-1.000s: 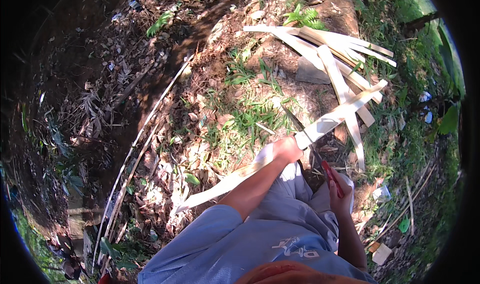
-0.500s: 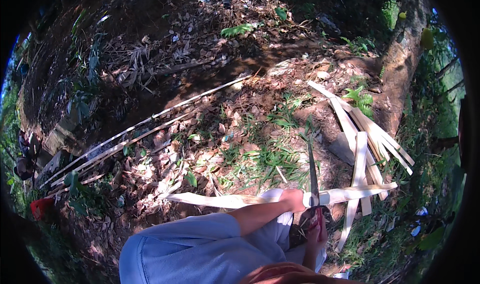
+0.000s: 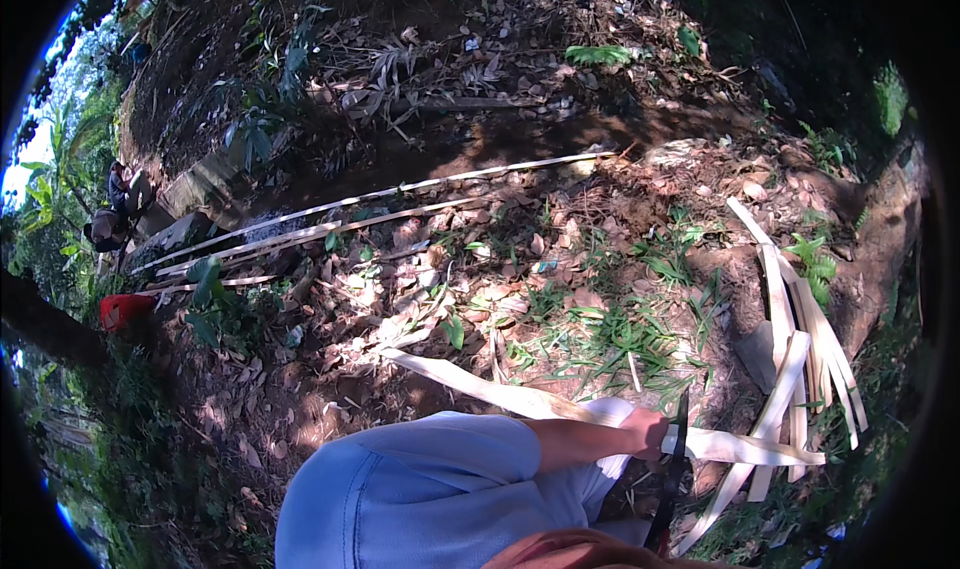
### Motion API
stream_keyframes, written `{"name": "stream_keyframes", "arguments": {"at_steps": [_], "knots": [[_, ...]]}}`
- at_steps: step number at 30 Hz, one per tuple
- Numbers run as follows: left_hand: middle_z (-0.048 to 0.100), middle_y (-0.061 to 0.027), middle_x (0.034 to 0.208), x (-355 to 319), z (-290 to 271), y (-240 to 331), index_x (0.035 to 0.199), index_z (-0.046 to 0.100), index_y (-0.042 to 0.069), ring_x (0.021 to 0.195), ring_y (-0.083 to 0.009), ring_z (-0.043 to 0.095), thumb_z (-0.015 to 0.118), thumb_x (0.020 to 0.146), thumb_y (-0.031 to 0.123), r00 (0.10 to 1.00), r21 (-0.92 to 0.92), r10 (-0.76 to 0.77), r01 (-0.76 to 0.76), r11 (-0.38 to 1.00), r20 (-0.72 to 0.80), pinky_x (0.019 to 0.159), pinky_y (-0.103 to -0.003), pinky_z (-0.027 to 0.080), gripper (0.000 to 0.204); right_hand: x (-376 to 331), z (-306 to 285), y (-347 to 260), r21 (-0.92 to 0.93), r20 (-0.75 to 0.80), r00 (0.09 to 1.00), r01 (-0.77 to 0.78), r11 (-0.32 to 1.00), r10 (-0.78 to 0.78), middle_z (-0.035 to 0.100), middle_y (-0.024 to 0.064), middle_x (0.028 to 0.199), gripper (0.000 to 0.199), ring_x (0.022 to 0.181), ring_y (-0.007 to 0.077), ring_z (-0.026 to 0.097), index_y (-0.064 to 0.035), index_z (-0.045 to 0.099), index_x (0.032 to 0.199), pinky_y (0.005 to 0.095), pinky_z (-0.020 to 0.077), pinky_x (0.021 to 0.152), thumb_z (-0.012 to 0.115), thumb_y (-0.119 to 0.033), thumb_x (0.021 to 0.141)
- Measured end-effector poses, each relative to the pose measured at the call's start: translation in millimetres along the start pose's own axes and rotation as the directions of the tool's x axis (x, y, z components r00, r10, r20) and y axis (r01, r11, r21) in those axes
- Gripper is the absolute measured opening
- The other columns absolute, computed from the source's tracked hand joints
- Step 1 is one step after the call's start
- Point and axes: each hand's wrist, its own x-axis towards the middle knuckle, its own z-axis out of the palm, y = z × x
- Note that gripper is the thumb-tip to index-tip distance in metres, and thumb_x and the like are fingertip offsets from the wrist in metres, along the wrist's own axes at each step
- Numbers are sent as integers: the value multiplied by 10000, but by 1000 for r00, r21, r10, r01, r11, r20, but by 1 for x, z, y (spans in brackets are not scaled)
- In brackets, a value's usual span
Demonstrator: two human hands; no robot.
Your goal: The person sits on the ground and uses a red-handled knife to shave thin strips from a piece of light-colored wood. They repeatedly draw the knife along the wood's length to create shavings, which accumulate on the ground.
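A long pale wooden slat point(image 3: 520, 399) lies across my knees, its right part resting over other slats. My left hand point(image 3: 645, 433) is closed around it at the knee. Just right of those fingers, the dark, narrow blade of a saw point(image 3: 675, 474) crosses the slat, its tip a little beyond the far edge. The teeth are too small to make out. The saw's red handle is down at the lower edge, where my right hand holds it, mostly hidden by my reddish-brown top point(image 3: 570, 551).
Several pale slats point(image 3: 780, 309) lie in a pile at right, beside a grey stone point(image 3: 757, 357) and a tree trunk point(image 3: 885, 239). Long thin poles point(image 3: 390, 191) stretch over the leaf-strewn ground at left. A red object point(image 3: 124, 312) and a seated person point(image 3: 122, 194) are farther left.
The saw has come back toward me across the slat, so much less blade extends past it. My view has swung left; the left hand keeps its hold.
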Motion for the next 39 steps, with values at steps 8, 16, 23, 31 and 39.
{"name": "stream_keyframes", "arguments": {"at_steps": [8, 16, 23, 31, 39], "knots": [[768, -141, 749, -6, -7, 7, 708, 795, 69, 756, -308, 781, 814, 619, 265, 998, 86, -58, 56, 995, 20, 661, -421, 629, 216, 81, 53, 18, 172, 58, 995, 71, 983, -82, 712, 163, 1339, 491, 961, 155, 643, 65, 603, 1500, 299, 525, 789, 515, -275, 1157], [770, -68, 781, -3, -15, 13, 758, 784, 115, 769, -272, 766, 814, 623, 263, 974, -46, -170, 179, 983, 150, 669, -391, 620, 203, 60, 24, 8, 78, 89, 996, -3, 997, -4, 721, 117, 1211, 450, 890, 150, 616, 50, 614, 1477, 299, 510, 731, 523, -253, 1157], [725, -87, 825, -8, -6, 6, 806, 762, 103, 879, -253, 729, 976, 559, 554, 999, -47, -46, 47, 998, 24, 833, -389, 574, 557, 11, -28, 6, -61, 52, 998, -33, 998, 36, 718, 99, 1161, 449, 850, 128, 581, 42, 613, 1485, 278, 479, 696, 525, -252, 1157], [679, -75, 664, 22, 43, -1, 630, 615, 97, 697, -221, 678, 982, 554, 238, 998, -396, 68, -63, 916, -1, 688, -333, 521, 400, 17, -25, -4, -69, -69, 994, 79, 994, -84, 714, 79, 1103, 448, 804, 103, 541, 33, 611, 1495, 253, 444, 656, 527, -250, 1158], [701, -68, 685, 94, 161, -103, 680, 715, 126, 659, -237, 695, 835, 660, 238, 949, -242, 292, -312, 919, -118, 607, -421, 538, 166, 71, 19, -12, -75, 207, 978, 5, 997, 11, 693, 225, 1415, 526, 1096, 262, 735, 63, 561, 1531, 372, 599, 854, 519, -301, 1154]]}}
